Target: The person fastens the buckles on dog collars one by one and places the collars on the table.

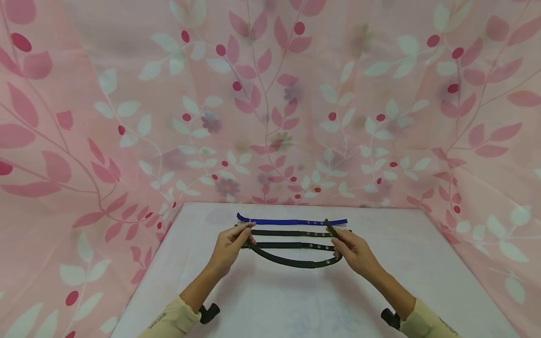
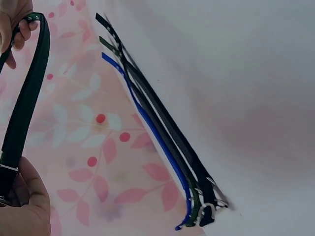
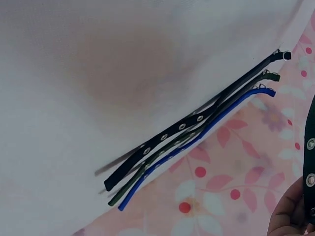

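A dark green collar [image 1: 291, 263] with metal eyelets sags in a curve between the two hands. My left hand [image 1: 230, 246] pinches its buckle end, where a metal buckle [image 2: 9, 168] shows in the left wrist view. The other end is gripped by my right hand [image 1: 357, 253], the tip sticking up past the fingers. Behind it, three more collars lie side by side on the table: a blue collar [image 1: 279, 222] farthest back, a green collar [image 1: 276, 233], and a black collar [image 1: 276, 245] nearest. Their buckle ends point left and their eyelet ends right.
A white table [image 1: 270, 305] lies under the collars. Pink leaf-patterned cloth [image 1: 270, 94] hangs behind it and along both sides. A black device is on each wrist, the left device [image 1: 209, 313] and the right device [image 1: 390, 318], by the pale sleeves.
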`<state>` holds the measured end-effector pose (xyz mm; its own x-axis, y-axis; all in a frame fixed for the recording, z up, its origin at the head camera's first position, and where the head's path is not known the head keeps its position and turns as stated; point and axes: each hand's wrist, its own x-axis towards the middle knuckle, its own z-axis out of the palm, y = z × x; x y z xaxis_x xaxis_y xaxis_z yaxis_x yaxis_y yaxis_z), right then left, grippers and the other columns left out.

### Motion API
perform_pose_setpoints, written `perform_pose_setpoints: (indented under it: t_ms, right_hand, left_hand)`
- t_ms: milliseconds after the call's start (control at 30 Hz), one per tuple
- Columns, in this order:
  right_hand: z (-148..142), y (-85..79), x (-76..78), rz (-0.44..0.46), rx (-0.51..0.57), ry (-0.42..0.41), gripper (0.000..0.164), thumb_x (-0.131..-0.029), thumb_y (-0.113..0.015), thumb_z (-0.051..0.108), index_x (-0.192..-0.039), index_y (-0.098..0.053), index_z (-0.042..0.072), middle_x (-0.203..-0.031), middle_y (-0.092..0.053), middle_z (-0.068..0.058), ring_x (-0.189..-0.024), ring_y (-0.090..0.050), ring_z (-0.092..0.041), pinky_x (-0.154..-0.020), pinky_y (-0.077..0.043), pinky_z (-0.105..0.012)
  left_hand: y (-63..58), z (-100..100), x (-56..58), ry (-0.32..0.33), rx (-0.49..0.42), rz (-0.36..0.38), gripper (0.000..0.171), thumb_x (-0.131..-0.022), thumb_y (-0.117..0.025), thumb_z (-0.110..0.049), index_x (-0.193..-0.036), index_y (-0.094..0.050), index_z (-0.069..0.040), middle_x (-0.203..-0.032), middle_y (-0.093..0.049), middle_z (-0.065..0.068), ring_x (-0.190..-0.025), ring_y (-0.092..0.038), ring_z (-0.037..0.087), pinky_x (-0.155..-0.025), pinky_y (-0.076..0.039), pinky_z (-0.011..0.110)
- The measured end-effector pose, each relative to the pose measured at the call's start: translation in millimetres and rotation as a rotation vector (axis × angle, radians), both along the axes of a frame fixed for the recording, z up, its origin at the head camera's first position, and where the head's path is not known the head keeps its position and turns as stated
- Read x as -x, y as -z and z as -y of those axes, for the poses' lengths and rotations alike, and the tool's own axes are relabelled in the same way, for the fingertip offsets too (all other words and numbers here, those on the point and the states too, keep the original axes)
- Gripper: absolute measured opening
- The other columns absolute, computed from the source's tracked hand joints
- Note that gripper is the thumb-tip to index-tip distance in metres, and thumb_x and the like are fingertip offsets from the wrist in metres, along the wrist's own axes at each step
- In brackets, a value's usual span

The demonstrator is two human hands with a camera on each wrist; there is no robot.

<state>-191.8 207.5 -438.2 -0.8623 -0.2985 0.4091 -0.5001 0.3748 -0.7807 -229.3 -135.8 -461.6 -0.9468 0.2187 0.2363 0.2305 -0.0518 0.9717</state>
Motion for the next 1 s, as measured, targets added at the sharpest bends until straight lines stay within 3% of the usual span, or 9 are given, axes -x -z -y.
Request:
perform_pose_setpoints:
  t_ms: [300,500,667,1000]
  right_hand:
    - [9,-5.9,1.1,-0.020,-0.026,0.029,0.025,-0.092,-0.051,0.001,-0.116,-0.055,-0.003,-0.072,-0.057,-0.003,-0.056,-0.053,-0.028,-0.049,-0.045,-0.023]
    - [20,-3.8,-0.3,0.026,-0.036,0.015,0.017,-0.092,-0.052,0.003,-0.108,-0.056,0.003,-0.076,-0.059,-0.003,-0.059,-0.054,-0.025,-0.049,-0.046,-0.023]
    - [32,-2.6,-1.8,0.060,-0.021,0.011,0.019,-0.092,-0.053,0.005,-0.110,-0.057,0.005,-0.077,-0.060,-0.005,-0.061,-0.055,-0.024,-0.050,-0.047,-0.023]
    - [50,-3.3,-5.7,-0.036,0.003,0.014,0.023,-0.088,-0.059,0.004,-0.111,-0.063,0.005,-0.076,-0.059,-0.007,-0.060,-0.052,-0.014,-0.050,-0.046,-0.021]
  left_hand:
    - [-11.2,-19,3.4,0.061,0.028,-0.073,0.039,-0.094,-0.051,-0.026,-0.126,-0.054,-0.002,-0.094,-0.056,0.030,-0.083,-0.064,0.022,-0.084,-0.052,0.024]
    - [-12.5,-26,2.7,0.079,0.000,-0.013,0.037,-0.092,-0.055,-0.027,-0.122,-0.058,-0.006,-0.096,-0.061,0.021,-0.083,-0.065,0.019,-0.082,-0.053,0.027]
    - [-12.3,-33,1.2,0.115,0.019,0.002,0.037,-0.092,-0.055,-0.027,-0.121,-0.058,-0.004,-0.096,-0.063,0.013,-0.088,-0.065,0.025,-0.083,-0.053,0.027]
    - [-14.4,-42,-3.2,0.161,0.026,0.055,0.034,-0.093,-0.053,-0.019,-0.125,-0.055,-0.005,-0.100,-0.061,0.016,-0.095,-0.061,0.038,-0.086,-0.052,0.025]
